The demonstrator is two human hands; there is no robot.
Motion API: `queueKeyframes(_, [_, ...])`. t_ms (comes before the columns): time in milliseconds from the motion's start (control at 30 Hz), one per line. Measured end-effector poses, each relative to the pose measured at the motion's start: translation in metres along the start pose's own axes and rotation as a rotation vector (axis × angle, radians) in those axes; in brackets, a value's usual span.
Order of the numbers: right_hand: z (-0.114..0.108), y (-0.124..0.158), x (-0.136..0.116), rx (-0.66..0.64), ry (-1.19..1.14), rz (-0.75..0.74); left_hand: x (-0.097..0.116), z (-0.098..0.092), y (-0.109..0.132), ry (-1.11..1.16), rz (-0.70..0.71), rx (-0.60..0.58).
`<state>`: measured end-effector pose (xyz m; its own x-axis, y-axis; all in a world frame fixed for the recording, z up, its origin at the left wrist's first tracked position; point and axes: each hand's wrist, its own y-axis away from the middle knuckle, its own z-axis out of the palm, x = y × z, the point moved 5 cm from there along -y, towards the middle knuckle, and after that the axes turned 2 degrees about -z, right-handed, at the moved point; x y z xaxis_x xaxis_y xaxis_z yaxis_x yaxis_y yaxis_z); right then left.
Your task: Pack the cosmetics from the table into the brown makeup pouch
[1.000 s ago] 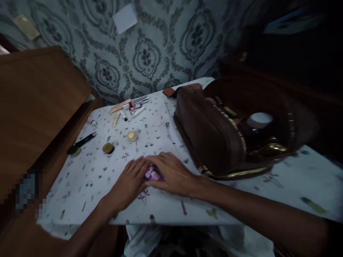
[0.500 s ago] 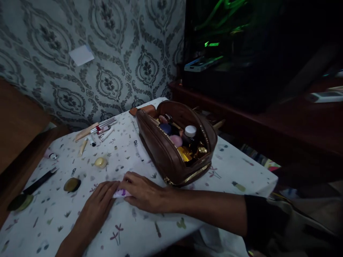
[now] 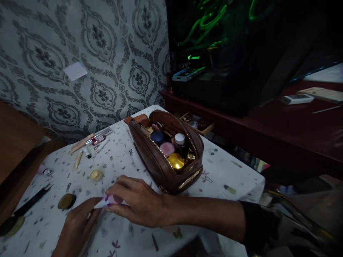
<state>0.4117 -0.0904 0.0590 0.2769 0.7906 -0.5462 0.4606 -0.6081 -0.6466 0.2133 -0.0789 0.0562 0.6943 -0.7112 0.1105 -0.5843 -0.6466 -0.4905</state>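
The wall [image 3: 115, 21] is papered in pale grey with dark damask medallions, and a white card [image 3: 75, 71] sits on it. A dark red desk [image 3: 313, 128] runs along the right, with a black PC [image 3: 230, 71] on it glowing green. Below its edge a drawer [image 3: 209, 129] stands open. A printed white cloth [image 3: 243, 182] covers the table. At left is a brown board, perhaps a cabinet side [image 3: 16, 139]. The light is dim.
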Motion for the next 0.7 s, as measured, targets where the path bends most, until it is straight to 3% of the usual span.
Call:
queueKeyframes(167, [-0.051,-0.006,-0.025,0.134,0.011,-0.125,0.010,-0.013,-0.027,0.106,-0.221,0.003])
queueKeyframes(300, [-0.113,-0.003,-0.039,0.315,0.061,-0.071,0.049,-0.008,-0.058,0.495,-0.448,0.143])
queueKeyframes(400, [-0.159,0.007,-0.043,0.469,0.224,0.072,0.098,0.007,-0.080,0.653,-0.328,0.018])
queueKeyframes(500, [-0.193,0.023,-0.045,0.638,0.318,0.164,0.142,0.022,-0.092,0.584,-0.107,-0.171])
queueKeyframes(600, [-0.214,0.038,-0.037,0.743,0.294,0.257,0.167,0.040,-0.101,0.484,0.028,-0.272])
queueKeyframes(700, [-0.223,0.050,-0.027,0.736,0.331,0.400,0.178,0.058,-0.105,0.410,0.129,-0.289])
